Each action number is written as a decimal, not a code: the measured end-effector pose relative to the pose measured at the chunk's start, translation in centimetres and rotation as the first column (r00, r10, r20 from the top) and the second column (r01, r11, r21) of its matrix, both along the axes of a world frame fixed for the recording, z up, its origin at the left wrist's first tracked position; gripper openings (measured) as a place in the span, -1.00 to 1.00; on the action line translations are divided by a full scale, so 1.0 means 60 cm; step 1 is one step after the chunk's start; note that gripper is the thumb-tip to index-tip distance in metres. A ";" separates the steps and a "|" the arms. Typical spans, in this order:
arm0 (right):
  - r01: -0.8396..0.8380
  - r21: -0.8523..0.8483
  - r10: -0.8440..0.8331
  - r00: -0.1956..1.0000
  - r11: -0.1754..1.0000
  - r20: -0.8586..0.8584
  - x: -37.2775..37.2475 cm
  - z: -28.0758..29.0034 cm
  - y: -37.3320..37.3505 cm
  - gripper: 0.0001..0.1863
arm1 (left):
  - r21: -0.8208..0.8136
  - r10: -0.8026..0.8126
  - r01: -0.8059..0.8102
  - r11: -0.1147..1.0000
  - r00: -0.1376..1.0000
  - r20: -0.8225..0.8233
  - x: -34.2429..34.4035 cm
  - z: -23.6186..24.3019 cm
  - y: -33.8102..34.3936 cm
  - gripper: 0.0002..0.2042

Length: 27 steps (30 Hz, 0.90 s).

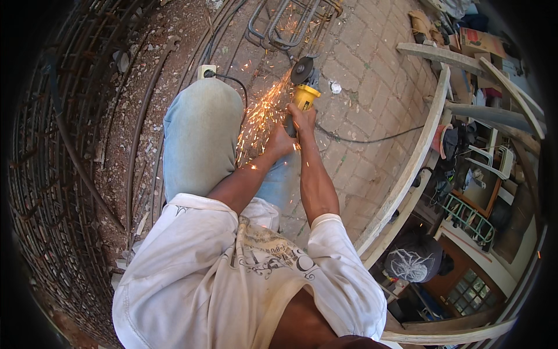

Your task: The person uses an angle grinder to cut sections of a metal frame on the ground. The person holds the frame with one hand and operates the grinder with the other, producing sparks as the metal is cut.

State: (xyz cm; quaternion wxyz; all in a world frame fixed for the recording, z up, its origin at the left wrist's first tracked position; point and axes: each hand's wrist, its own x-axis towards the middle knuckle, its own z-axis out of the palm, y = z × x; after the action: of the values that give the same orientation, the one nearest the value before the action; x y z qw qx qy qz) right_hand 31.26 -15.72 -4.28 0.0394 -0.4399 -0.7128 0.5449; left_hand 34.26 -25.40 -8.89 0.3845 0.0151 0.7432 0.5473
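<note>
An angle grinder with a yellow body is gripped in both my hands. My right hand is closed round the yellow body, and my left hand is wrapped round the dark rear end nearer to me. At the far end sits a dark cutting disc, close to the end of a thin steel rod; I cannot tell exactly where they touch. Orange sparks stream from the disc back toward my left forearm and knee. Beyond it lie bent steel bar stirrups on the paving.
A white socket block with a black plug is beside my left knee. A black cable runs to the right over the paving bricks. Rusty rebar cages stand left. Wooden beams and stored household goods, including a cap, are at right.
</note>
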 end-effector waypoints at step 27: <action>0.007 0.027 -0.006 1.000 1.000 -0.027 0.004 -0.032 0.013 -0.60 | -0.029 -0.006 0.008 1.000 0.998 0.067 -0.014 0.031 -0.007 -0.12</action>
State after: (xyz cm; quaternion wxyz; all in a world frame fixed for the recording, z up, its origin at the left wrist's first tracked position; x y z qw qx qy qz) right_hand 31.51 -14.93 -6.19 0.0569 -0.4343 -0.7180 0.5409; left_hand 33.45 -25.83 -7.05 0.4113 -0.0062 0.7379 0.5351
